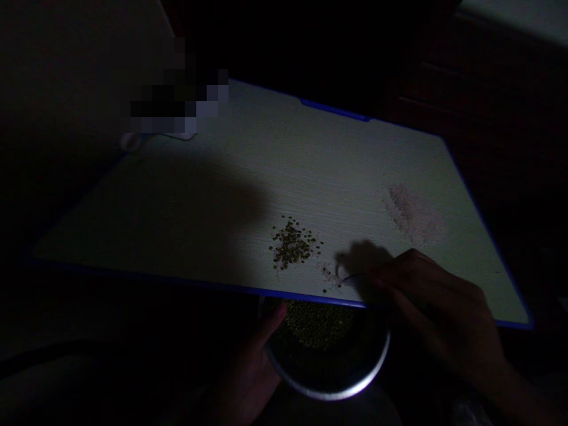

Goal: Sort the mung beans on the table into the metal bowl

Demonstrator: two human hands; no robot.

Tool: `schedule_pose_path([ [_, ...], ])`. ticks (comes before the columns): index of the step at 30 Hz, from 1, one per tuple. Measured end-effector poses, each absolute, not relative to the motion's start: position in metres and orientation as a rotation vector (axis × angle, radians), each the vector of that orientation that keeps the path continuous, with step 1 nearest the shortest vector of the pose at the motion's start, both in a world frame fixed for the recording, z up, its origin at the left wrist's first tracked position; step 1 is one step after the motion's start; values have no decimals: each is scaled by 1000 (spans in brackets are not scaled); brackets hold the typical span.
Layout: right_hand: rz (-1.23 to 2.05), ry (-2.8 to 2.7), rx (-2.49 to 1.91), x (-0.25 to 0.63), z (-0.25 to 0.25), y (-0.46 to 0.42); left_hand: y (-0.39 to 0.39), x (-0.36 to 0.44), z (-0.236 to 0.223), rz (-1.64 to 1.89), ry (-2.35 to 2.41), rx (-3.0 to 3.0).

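Observation:
My left hand [255, 367] is closed on the left side of a metal bowl [341, 393], thumb over its rim. The bowl is tucked against the board's near edge, with green mung beans [319, 325] inside. On the white board [310, 171], a small heap of mung beans [293, 245] mixed with pale grains lies near that edge. My right hand [444, 307] pinches a slim, thin tool [354, 276], its tip beside a few stray beans and grains [328, 275]. The tool's kind is too dark to tell.
A pile of pale, rice-like grains [415, 216] lies at the board's right. Blue trim [335, 110] borders the board. A blurred-out patch [177, 100] and a pale object [131, 142] are at its far left corner. The surroundings are very dark.

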State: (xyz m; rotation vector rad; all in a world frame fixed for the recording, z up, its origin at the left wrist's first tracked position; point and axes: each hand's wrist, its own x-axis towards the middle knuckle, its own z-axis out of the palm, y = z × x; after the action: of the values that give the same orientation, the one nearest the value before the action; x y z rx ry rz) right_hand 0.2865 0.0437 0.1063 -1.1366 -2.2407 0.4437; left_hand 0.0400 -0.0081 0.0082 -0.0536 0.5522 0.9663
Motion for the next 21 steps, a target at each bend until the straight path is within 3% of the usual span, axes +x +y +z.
schedule_pose_path([
  [21, 380, -2375, -1027, 295, 109, 48, -10, 42, 1, 985, 634, -50],
])
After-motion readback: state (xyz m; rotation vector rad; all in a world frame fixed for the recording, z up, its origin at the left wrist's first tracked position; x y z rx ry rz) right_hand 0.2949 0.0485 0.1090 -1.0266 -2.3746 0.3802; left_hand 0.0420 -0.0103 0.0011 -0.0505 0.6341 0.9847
